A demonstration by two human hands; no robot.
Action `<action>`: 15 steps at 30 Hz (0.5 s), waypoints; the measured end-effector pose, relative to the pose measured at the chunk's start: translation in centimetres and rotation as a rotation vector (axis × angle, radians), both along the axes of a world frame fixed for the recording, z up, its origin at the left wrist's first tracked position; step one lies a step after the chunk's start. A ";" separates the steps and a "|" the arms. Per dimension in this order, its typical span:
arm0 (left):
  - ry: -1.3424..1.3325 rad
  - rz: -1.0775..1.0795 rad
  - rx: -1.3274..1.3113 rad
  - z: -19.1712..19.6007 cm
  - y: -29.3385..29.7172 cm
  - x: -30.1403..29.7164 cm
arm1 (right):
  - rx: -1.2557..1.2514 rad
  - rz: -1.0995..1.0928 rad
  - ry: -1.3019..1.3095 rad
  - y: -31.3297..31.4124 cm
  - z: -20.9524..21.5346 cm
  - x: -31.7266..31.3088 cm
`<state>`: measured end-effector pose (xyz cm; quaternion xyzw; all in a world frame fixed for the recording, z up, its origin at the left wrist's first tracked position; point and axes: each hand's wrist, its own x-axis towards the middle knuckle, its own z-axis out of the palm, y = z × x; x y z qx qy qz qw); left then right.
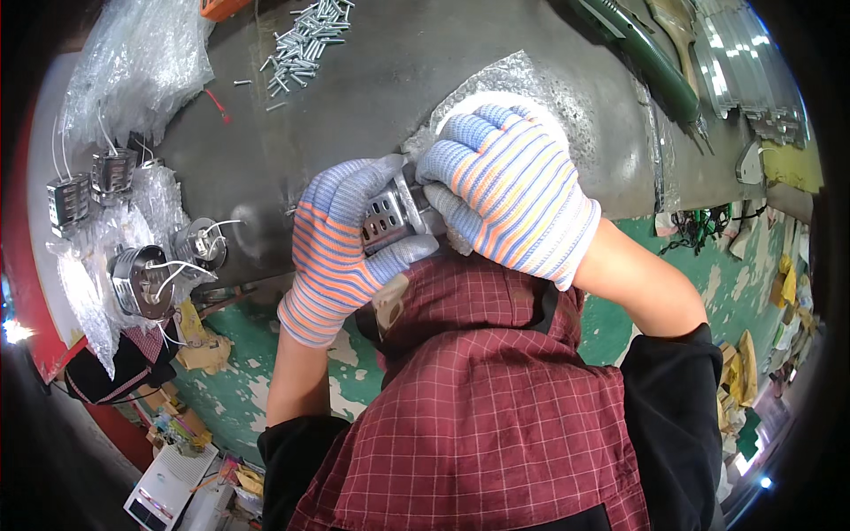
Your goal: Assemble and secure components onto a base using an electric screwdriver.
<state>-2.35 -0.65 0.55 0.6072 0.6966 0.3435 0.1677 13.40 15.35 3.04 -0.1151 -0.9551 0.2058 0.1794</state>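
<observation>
My left hand (332, 230), in a blue and orange striped knit glove, is closed around a slotted grey metal housing (383, 219) with a flat flange at its right end. Pressed close to that flange is my right hand (506, 190), in a matching glove, its fingers curled; what lies inside them is hidden. A white round piece (551, 122) shows as an arc behind the right hand, mostly covered by it. Under it lies a sheet of bubble wrap (496, 75) on the dark metal tabletop (390, 97).
Loose screws (305, 49) lie in a pile at the far side. To the left, several metal units with white wires (142, 281) rest on plastic wrap, beneath a bubble wrap bundle (146, 66). A green power screwdriver (642, 57) and a brush (677, 31) lie far right.
</observation>
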 end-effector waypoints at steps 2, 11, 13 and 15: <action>0.003 -0.001 -0.003 -0.1 0.1 -0.1 | 0.039 -0.015 0.017 -0.1 -0.2 -0.1; 0.051 -0.015 0.060 -0.5 0.1 -0.1 | 0.016 -0.018 0.049 -0.9 -1.1 0.5; 0.054 -0.003 0.057 -0.5 0.0 0.0 | 0.024 -0.017 0.042 -1.0 -0.9 0.4; 0.012 0.006 0.025 -0.5 -0.1 0.1 | 0.035 -0.021 0.034 -1.2 -0.7 0.4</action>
